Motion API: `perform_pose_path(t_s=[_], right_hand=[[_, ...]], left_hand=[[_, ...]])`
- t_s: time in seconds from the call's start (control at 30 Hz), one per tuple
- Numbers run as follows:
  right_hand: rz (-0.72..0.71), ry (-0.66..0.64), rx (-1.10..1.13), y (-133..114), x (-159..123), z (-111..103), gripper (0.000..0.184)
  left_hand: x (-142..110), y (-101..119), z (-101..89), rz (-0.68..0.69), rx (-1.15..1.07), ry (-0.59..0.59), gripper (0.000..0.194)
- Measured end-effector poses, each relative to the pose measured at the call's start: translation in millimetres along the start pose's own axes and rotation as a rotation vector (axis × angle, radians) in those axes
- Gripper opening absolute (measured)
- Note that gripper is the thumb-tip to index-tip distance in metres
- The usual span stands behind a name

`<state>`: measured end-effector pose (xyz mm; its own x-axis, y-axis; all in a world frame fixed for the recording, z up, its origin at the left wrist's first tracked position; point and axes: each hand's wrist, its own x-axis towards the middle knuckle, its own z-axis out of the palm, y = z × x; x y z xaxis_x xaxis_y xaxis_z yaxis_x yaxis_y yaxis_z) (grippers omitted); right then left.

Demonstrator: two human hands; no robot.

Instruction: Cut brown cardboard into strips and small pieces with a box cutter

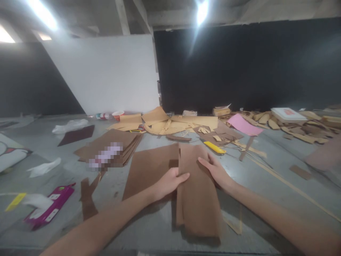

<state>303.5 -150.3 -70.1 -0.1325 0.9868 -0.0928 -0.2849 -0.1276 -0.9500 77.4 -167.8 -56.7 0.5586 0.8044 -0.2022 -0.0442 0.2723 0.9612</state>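
Between my two hands is a folded brown paper sheet [198, 199], bent over into a long narrow shape and held above the grey table. My left hand [170, 183] grips its left edge, thumb on top and the other fingers hidden underneath. On the upper right edge, my right hand [217, 172] pinches the paper with its thumb on the face. A flat brown sheet [149, 163] lies on the table just behind and left of my left hand. Beyond my right hand rests a yellow utility knife [215, 147].
A stack of brown sheets [106, 140] lies left, with a blurred object on top. Nearer stands a purple power strip [50, 206]. Tan paper scraps [183, 122], a pink sheet [245, 124] and a white box [287, 115] line the back. Thin strips [287, 181] cross the right side.
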Motion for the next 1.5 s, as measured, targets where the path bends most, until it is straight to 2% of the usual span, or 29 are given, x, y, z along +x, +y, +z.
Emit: perform_pose_path(t_s=[0.13,0.3,0.37,0.53,0.67,0.83,1.13,1.5], right_hand=[[-0.045,0.038,-0.039,-2.6,-3.7,2.2,0.060],[-0.052,0.075,-0.055,-4.2,-6.7,7.4,0.058],[-0.050,0.074,-0.048,-4.6,-6.8,8.5,0.057],[-0.036,0.050,0.051,-8.6,-7.0,8.9,0.059],[-0.055,0.031,0.110,-8.0,-5.1,5.8,0.053],[-0.062,0.061,0.054,-2.3,1.7,-1.5,0.049],[-0.088,0.062,-0.010,-6.0,2.9,-7.7,0.047],[-0.025,0.118,0.015,5.0,11.0,-16.8,0.051]], left_hand=[[0.1,-4.5,3.6,-0.079,0.093,0.057,0.063],[-3.7,1.0,12.9,0.117,-0.014,0.049,0.059],[-4.0,1.9,15.6,0.134,-0.020,0.057,0.058],[-1.1,0.4,13.8,0.082,-0.046,0.094,0.057],[0.4,0.0,9.4,0.106,-0.026,0.093,0.058],[0.5,-0.5,7.2,0.122,-0.011,0.098,0.063],[1.0,-4.3,6.2,0.089,-0.058,0.081,0.059],[-4.9,-3.1,10.0,0.026,0.000,0.059,0.054]])
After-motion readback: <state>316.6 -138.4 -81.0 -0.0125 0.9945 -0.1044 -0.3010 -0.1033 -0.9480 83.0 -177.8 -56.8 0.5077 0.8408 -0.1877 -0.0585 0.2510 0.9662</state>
